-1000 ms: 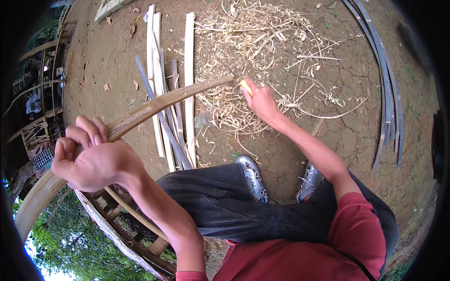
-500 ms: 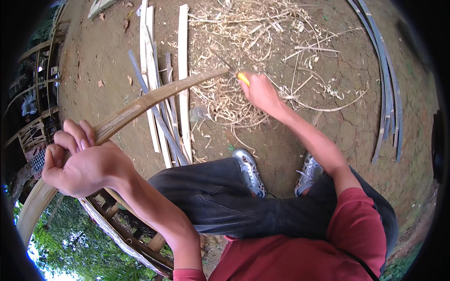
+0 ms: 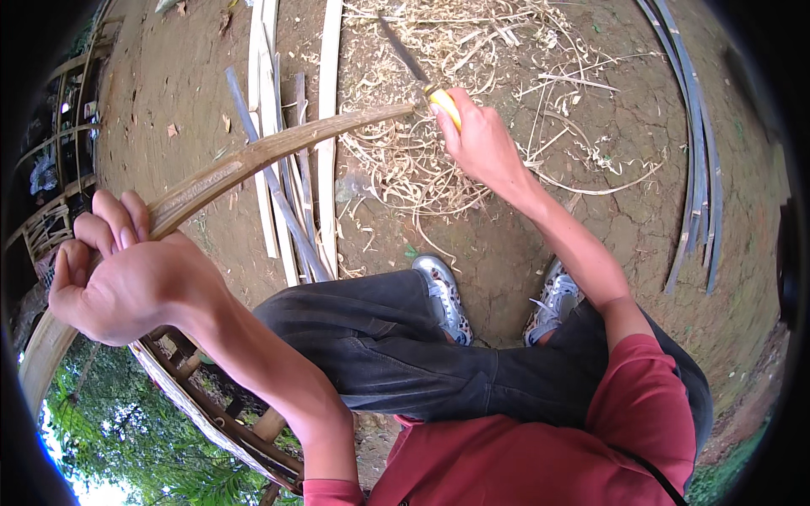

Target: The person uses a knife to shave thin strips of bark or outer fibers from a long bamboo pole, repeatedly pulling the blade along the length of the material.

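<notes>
My left hand (image 3: 135,274) is wrapped round a long split bamboo strip (image 3: 261,154) at the left. From the lower left edge the strip runs up and right across the view, its far end near my right hand (image 3: 483,139). That hand is closed on the yellow handle of a knife (image 3: 409,59), with the thumb along the handle. The narrow dark blade points up and left, just beyond the strip's tip and apart from it. My left palm hides part of the grip.
Curly shavings (image 3: 422,160) cover the ground ahead. Pale and grey strips (image 3: 329,84) lie beyond my left knee, with a bundle of long dark strips (image 3: 696,143) at the far right. A slatted bamboo structure (image 3: 211,413) stands at lower left. My shoes (image 3: 443,299) rest on bare earth.
The knife has swung so its blade shows more fully, pointing up. My right hand has moved slightly right. My left hand has shifted a little left with the bamboo strip.
</notes>
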Available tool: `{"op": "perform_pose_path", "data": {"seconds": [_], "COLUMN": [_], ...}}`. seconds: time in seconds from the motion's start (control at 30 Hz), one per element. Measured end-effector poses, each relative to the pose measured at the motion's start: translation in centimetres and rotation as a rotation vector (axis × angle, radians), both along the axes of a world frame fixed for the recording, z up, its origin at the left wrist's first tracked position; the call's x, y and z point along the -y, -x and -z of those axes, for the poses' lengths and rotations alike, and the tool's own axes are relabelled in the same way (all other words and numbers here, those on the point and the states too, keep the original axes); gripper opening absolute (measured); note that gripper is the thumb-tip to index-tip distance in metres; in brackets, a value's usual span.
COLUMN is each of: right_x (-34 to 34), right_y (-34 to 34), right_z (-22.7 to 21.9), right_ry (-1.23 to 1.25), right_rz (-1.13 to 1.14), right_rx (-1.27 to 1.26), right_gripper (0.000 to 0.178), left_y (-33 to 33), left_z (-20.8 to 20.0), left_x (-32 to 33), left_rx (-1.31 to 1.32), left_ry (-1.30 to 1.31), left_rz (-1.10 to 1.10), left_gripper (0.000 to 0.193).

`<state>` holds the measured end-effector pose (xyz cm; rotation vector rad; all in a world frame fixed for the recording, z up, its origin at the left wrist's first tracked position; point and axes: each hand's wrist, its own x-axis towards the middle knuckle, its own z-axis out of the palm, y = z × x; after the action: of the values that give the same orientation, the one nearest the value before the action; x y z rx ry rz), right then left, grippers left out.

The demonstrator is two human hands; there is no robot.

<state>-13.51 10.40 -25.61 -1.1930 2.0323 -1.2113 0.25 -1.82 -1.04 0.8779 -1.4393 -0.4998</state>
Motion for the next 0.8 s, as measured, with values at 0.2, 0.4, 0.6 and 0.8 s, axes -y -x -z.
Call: {"op": "perform_pose_path", "data": {"seconds": [0.2,0.4,0.6,0.8], "right_x": [-1.2,0.5,-0.3,1.4], "right_y": [-1.4,0.5,-1.2,0.0], "right_z": [10.6,1.4,9.2,2.6], "right_ry": [-0.364,-0.076,-0.374,-0.222], "right_rz": [-0.118,-0.013,-0.113,-0.052], "right_rx": [0.032,0.015,-0.124,0.051], "right_gripper": [0.025,0.020,0.021,0.021], "left_y": [1.2,0.0,0.9,-0.2], "left_z": [-0.3,-0.1,-0.3,-0.1], "left_x": [-0.1,0.1,0.1,0.1], "left_rx": [-0.022,-0.008,-0.017,-0.049], "left_ry": [-0.048,-0.036,-0.084,-0.089], "left_rz": [0.042,0.040,0.139,0.126], "left_gripper": [0.019,0.021,0.022,0.023]}}
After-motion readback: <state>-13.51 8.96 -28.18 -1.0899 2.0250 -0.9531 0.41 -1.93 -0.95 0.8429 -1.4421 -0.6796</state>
